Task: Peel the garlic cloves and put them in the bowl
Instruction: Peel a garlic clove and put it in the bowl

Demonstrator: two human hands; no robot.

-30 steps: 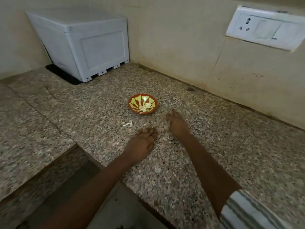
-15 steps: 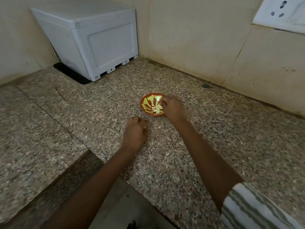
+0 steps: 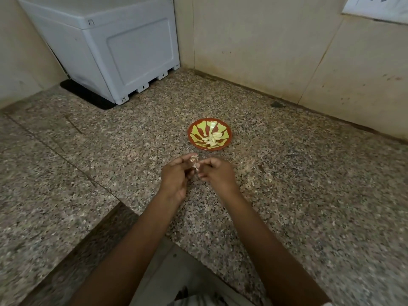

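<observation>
Home kitchen corner. Speckled granite counter [image 3: 309, 195] under the left hand [image 3: 174, 177] and right hand [image 3: 218, 176], a garlic clove [image 3: 194, 162] pinched between them. Small painted bowl [image 3: 196, 129] of peeled cloves [image 3: 212, 139] just beyond the hands. Stained beige tiled wall [image 3: 265, 51] farther back, white switch-and-socket plate [image 3: 375, 6] high to the right. White plastic appliance casing [image 3: 123, 51] on a black mat [image 3: 88, 96] far beyond the left hand.

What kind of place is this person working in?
Most likely a home kitchen: a speckled granite counter, a wall socket plate above it, and a small bowl of peeled garlic cloves, with the left hand and right hand gripping another clove.
</observation>
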